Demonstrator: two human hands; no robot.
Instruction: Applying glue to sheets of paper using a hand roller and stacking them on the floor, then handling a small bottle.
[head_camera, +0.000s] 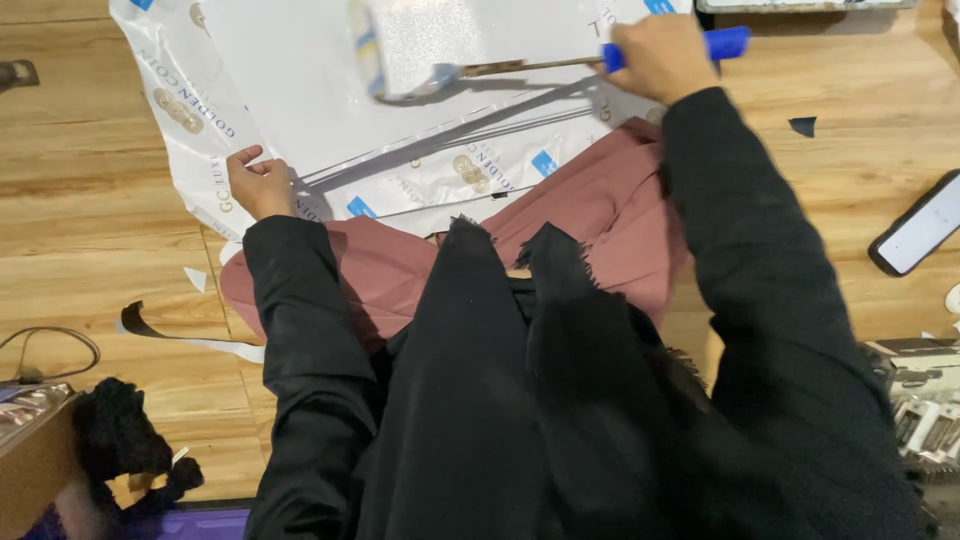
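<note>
Fingers (652, 48) of my right hand (655, 58) are clenched round the blue plastic handle (722, 43) of a paint roller (420, 45); a thin, dull metal rod (530, 66) runs left from the grip to the cylinder, which looks fuzzy, pale and motion-blurred. Roller sits over the big white sheet (300, 90) at the top of the view, close above it or touching; I cannot tell which. Sheet is glossy, smooth, slightly creased, with small gold emblems and blue squares along its border.

Left hand (258, 182) is loosely curled, knuckles up, holding nothing, pressing down on the sheet's lower left edge. Both arms are in black sleeves (760, 260); the right one reaches straight forward and up the frame, the left is bent at the elbow and angled inward. A black scarf with frayed ends (500, 330) hangs down the middle over dusty pink fabric (600, 210) across my lap.

Surface is a wood-grain floor (90, 210), warm tan planks. On it lie a small dark scrap (802, 126), a curled dark strip with white offcuts (150, 328) on the left, and a phone (918, 236) with a lit screen at the right edge. Lower left shows a cable loop (50, 345), a cardboard box corner (35, 460) and a black fuzzy item (120, 430). Small flat packets (925, 420) are piled at lower right.
</note>
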